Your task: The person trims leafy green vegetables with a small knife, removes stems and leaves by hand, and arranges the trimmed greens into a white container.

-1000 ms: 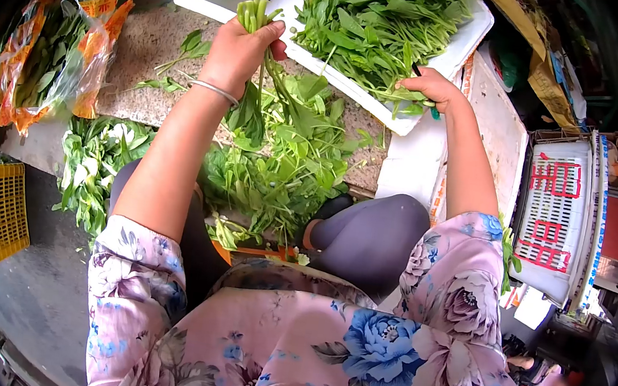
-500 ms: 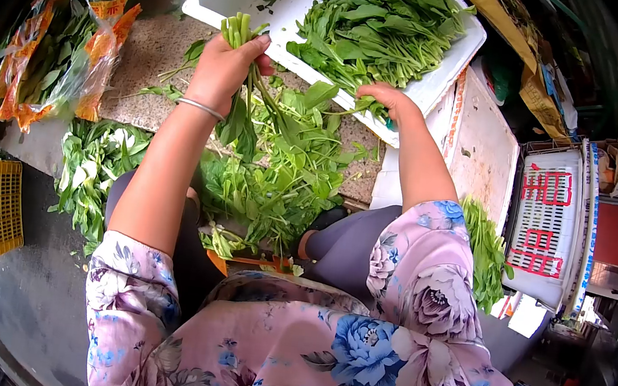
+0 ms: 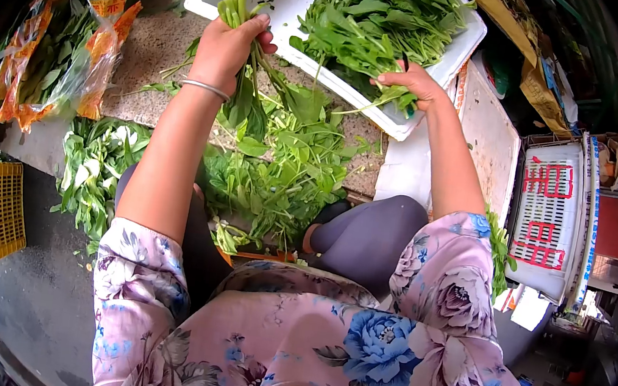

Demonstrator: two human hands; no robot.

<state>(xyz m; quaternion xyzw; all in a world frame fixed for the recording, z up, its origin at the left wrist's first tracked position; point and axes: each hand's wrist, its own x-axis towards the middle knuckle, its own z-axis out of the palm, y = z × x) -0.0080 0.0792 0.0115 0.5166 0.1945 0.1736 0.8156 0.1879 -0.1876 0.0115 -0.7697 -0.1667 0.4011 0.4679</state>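
Observation:
My left hand (image 3: 226, 50) is closed round a bunch of green stems (image 3: 233, 10), cut ends up and leaves hanging below the fist. At the near right corner of a white foam box (image 3: 287, 19), my right hand (image 3: 411, 84) grips some leafy greens (image 3: 367, 53); a small dark object, too small to make out, shows by its fingers. More greens (image 3: 390, 12) fill the right part of the box. Below my hands, a loose heap of leafy greens (image 3: 272, 181) lies between my legs.
Plastic bags of greens (image 3: 55, 50) lie at the upper left, above another leafy pile (image 3: 102, 169). A yellow crate (image 3: 0, 211) stands at the far left. White crates with red marks (image 3: 547, 212) and a foam board (image 3: 483, 137) are on the right.
Over the last half second my right hand has risen and moved slightly right, lifting greens at the box's corner. My left hand still holds its bunch, nearly in the same place.

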